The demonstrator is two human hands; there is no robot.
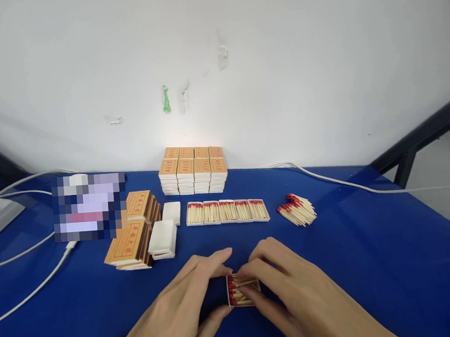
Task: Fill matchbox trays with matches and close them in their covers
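A white matchbox tray point(228, 291) lies on the blue table between my hands, filled with red-headed matches point(236, 295) whose heads face left. My left hand point(183, 297) steadies the tray's left end, thumb at the near corner and a finger at the far corner, with its index finger raised. My right hand point(291, 287) reaches over the right end, thumb and fingertips closed on matches inside it. Beyond, a row of filled match trays point(228, 212) stands side by side. A loose pile of matches point(297, 209) rests to their right.
Stacked matchboxes point(192, 169) stand against the wall. At the left are orange matchbox sleeves point(130, 239) and white trays, apparently upside down point(162, 236). A pixelated device point(92, 203) with white cables point(34, 300) lies farther left. Another cable point(337, 183) runs along the back right.
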